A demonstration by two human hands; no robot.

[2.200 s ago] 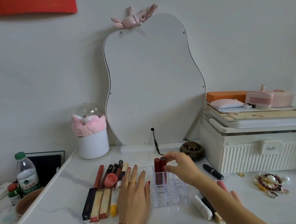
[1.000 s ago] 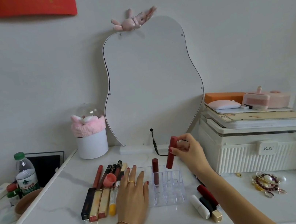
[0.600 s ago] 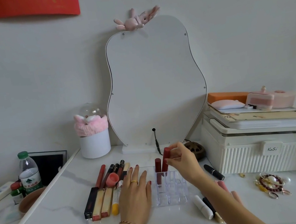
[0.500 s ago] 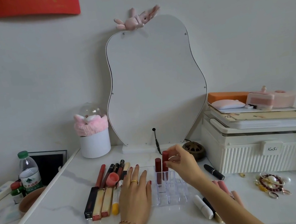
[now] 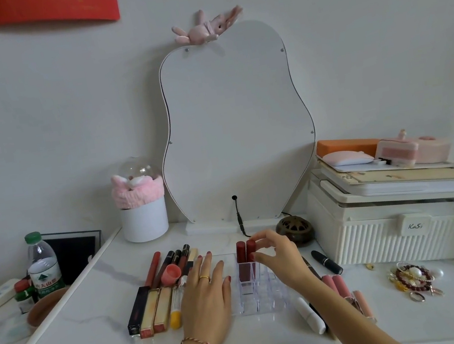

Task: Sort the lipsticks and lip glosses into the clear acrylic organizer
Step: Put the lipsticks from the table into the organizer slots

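lipsticks: two dark red lipsticks (image 5: 246, 253) stand in the clear acrylic organizer (image 5: 263, 293) mid-counter. my right hand (image 5: 276, 255) pinches the second one's cap; my left hand (image 5: 209, 295) lies flat, bracing. a careless release could tip both tubes.

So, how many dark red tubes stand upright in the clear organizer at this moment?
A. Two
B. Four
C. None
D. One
A: two dark red tubes, the left tube and the right tube, stand side by side in the back row of the clear organizer; the right hand pinches the right one near its top, while the left hand lies flat beside the organizer.
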